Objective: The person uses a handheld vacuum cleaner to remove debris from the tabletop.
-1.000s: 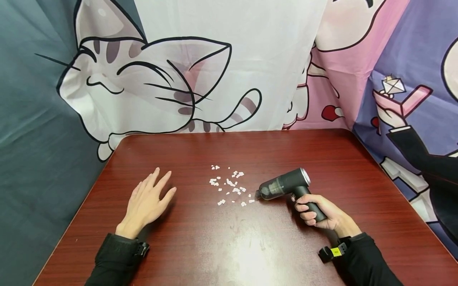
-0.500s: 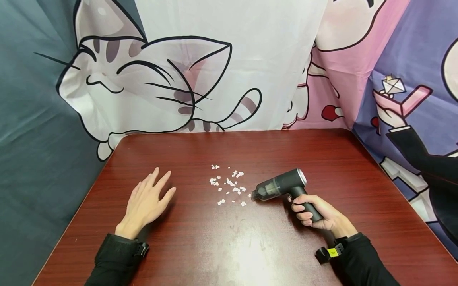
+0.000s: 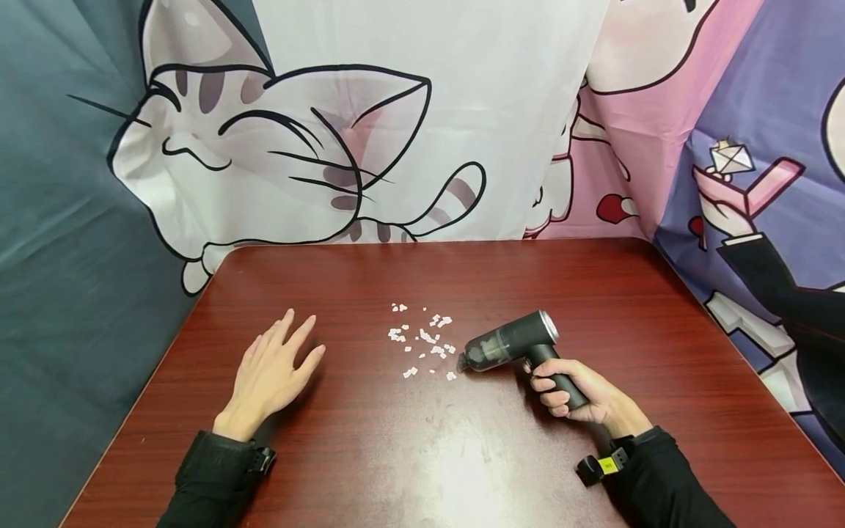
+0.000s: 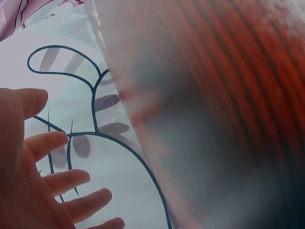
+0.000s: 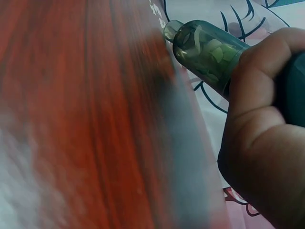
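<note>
A dark handheld vacuum cleaner (image 3: 511, 341) is gripped by its handle in my right hand (image 3: 581, 396), fingers curled round it. Its nozzle points left and touches or nearly touches the tabletop at the right edge of a scatter of white paper scraps (image 3: 425, 337). Through the clear dust cup (image 5: 209, 50) in the right wrist view, pale bits show inside. My left hand (image 3: 271, 370) lies palm down over the table left of the scraps, fingers spread and holding nothing. The left wrist view shows the same hand (image 4: 47, 191) with its fingers apart.
The reddish-brown wooden table (image 3: 370, 455) has its far edge against a white cloth (image 3: 495, 110) printed with a cat. A grey-green cloth (image 3: 72, 293) hangs at the left, a purple printed one (image 3: 746, 95) at the right.
My right hand has moved the vacuum cleaner a little to the left. A few scraps by its nozzle are gone from the tabletop. The left hand stays put.
</note>
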Demonstrator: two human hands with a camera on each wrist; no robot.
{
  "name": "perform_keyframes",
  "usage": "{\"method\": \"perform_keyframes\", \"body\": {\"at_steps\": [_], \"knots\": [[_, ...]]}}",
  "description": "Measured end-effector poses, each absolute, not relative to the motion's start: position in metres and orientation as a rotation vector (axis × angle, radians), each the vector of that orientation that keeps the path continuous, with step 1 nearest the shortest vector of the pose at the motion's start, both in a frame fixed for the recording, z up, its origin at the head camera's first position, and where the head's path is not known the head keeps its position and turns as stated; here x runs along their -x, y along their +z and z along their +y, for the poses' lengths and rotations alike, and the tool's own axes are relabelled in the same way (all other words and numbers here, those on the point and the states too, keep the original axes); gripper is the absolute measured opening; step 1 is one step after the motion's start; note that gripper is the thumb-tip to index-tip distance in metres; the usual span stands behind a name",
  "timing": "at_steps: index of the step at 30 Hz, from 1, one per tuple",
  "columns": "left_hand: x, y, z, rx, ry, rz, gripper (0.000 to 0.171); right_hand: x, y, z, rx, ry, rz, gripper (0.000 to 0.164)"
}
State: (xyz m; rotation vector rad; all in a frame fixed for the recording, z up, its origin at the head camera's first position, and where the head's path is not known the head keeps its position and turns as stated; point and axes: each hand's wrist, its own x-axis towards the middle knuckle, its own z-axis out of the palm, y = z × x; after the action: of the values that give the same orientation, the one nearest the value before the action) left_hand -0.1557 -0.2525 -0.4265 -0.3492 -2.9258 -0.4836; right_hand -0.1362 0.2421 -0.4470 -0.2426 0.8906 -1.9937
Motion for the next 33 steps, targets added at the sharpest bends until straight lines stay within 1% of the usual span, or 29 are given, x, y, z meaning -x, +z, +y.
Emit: {"method": "perform_keyframes", "body": {"at_steps": [12, 23, 33], "knots": [[0.157, -0.42, -0.253, 0.344, -0.487, -2.924, 0.061, 0.131, -0.448, 0.232, 0.261, -1.979, 0.921, 0.022], [0.157, -0.421, -0.253, 0.345, -0.494, -2.93, 0.061, 0.137, -0.446, 0.233, 0.241, -2.033, 0.918, 0.024], [0.157, -0.422, -0.252, 0.349, -0.482, -2.929, 0.061, 0.143, -0.447, 0.228, 0.215, -2.071, 0.946, 0.022]]}}
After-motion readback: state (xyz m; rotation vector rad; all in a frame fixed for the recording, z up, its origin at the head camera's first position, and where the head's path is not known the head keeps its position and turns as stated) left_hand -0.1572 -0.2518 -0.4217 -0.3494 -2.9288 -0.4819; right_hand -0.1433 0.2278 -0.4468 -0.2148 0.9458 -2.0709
